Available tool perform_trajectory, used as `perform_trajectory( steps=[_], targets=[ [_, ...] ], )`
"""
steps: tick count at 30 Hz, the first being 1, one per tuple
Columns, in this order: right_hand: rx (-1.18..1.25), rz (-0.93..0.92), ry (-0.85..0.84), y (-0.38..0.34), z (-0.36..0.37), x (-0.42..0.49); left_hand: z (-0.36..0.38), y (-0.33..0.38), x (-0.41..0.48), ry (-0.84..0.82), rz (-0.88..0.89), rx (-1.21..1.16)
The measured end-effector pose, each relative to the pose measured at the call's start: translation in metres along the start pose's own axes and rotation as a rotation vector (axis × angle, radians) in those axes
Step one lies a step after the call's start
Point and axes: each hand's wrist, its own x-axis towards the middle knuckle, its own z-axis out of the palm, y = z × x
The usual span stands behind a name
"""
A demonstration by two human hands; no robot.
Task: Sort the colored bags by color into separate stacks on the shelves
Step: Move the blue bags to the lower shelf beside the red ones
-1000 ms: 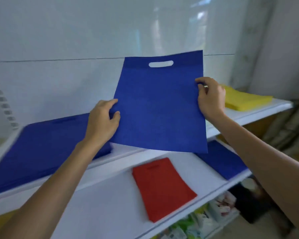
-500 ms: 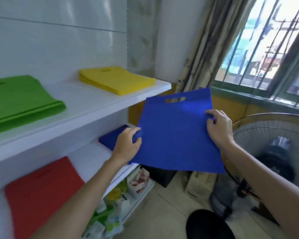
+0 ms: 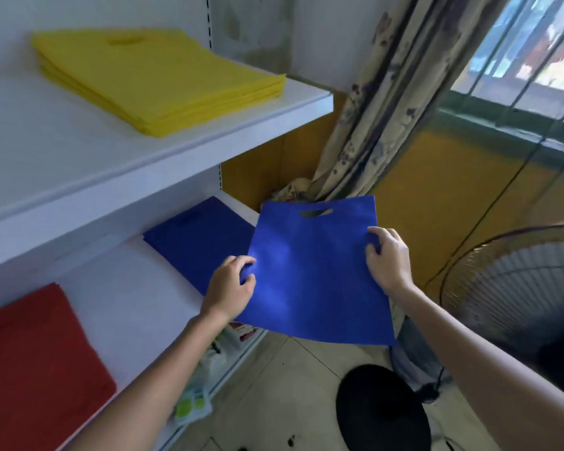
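I hold a flat blue bag (image 3: 313, 275) with a cut-out handle in the air, just right of the lower shelf's end. My left hand (image 3: 230, 288) pinches its left edge and my right hand (image 3: 386, 257) pinches its right edge. A blue stack (image 3: 196, 242) lies on the lower shelf (image 3: 137, 294), to the left of the held bag. A red stack (image 3: 30, 362) lies further left on the same shelf. A yellow stack (image 3: 153, 76) sits on the upper shelf (image 3: 111, 157).
A standing fan (image 3: 518, 304) is close on the right. A black round stool (image 3: 381, 408) stands on the tiled floor below. A patterned curtain (image 3: 378, 109) hangs by the window. Small packages (image 3: 192, 405) sit on the bottom shelf.
My view has swung right and down along the shelves. The blue bag, held by both hands, has come down from the upper shelf level to beside the blue stack on the lower shelf.
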Motion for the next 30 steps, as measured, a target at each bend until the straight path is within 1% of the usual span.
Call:
perform_trajectory(
  steps=[4, 9, 14, 17, 19, 22, 25, 27, 30],
  targets=[
    [-0.007, -0.025, -0.051, 0.006, 0.041, 0.039, 0.015, -0.026, 0.035, -0.007, -0.055, 0.013],
    [-0.011, -0.089, -0.145, 0.009, 0.1, 0.077, 0.026, -0.059, 0.053, 0.1, -0.192, 0.017],
    [-0.021, -0.251, -0.29, -0.016, 0.174, 0.13, 0.028, -0.097, 0.061, 0.263, -0.336, 0.079],
    [0.005, -0.408, -0.444, -0.035, 0.226, 0.155, 0.029, -0.12, 0.065, 0.384, -0.421, 0.125],
    [-0.018, -0.526, -0.539, -0.045, 0.255, 0.165, 0.033, -0.133, 0.066, 0.43, -0.479, 0.159],
    [-0.127, -0.684, -0.612, -0.05, 0.289, 0.175, 0.046, -0.15, 0.068, 0.42, -0.551, 0.223],
    [-0.363, -0.784, -0.628, -0.044, 0.318, 0.185, 0.057, -0.163, 0.074, 0.385, -0.647, 0.253],
    [-0.512, -0.769, -0.68, -0.039, 0.332, 0.19, 0.062, -0.17, 0.078, 0.351, -0.707, 0.293],
    [-0.599, -0.691, -0.766, -0.037, 0.343, 0.193, 0.065, -0.173, 0.081, 0.299, -0.771, 0.303]
  ],
)
